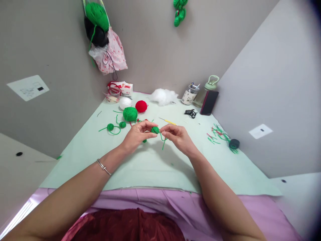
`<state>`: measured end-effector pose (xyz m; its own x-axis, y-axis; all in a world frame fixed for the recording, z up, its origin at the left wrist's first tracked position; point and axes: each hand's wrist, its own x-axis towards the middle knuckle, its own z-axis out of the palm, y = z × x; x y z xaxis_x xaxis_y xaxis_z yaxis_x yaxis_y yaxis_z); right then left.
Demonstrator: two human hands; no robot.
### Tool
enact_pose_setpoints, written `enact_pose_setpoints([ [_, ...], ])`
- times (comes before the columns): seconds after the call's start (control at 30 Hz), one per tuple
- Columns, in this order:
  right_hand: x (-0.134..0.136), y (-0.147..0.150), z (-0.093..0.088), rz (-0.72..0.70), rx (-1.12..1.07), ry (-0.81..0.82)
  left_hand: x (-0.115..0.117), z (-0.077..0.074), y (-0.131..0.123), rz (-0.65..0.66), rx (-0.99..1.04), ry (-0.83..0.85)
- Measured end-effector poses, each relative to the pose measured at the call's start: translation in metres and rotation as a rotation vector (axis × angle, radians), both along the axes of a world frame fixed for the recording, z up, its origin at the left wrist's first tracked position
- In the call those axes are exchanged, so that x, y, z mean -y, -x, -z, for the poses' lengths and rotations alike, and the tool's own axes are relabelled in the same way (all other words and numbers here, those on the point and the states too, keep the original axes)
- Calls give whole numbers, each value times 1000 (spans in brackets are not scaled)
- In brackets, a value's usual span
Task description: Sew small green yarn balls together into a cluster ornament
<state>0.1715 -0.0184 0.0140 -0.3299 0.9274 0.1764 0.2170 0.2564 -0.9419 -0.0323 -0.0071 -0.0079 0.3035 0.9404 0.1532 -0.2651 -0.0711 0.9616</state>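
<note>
My left hand (140,133) pinches a small green crocheted ball (155,130) between thumb and fingers, above the table's middle. Close to the ball's right side, my right hand (177,135) is closed in a pinch; what its fingertips hold is too small to make out. A green yarn tail (163,144) dangles between the two hands. Beyond them lies a yellow-handled crochet hook (170,122). Two more small green balls, one (110,127) with a long tail and another (122,124), rest left of my left hand. Part of a green piece (144,141) shows beneath that hand.
Green (130,114), red (141,106) and white yarn balls (125,103) sit at back left. White stuffing (164,96), a pen cup (190,95), a bottle (210,85), a phone (209,103) and a black claw clip (191,113) line the back. Yarn scraps (218,132) and black tape (234,144) lie right.
</note>
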Motion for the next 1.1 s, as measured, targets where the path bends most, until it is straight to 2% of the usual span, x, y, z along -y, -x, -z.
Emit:
enact_pose_setpoints([
  [0.17, 1, 9, 3, 3, -98, 31, 1, 1, -3, 27, 32, 59],
  [0.43, -1, 2, 1, -54, -110, 57, 1, -1, -1, 43, 6, 12],
  [0.67, -1, 8, 9, -34, -204, 112, 2, 0, -2, 12, 46, 17],
  [0.9, 0, 15, 9, 0, -125, -33, 1, 1, -3, -18, 22, 21],
  [1.1, 0, 8, 8, -62, 40, -122, -4, 4, 0, -27, 1, -9],
])
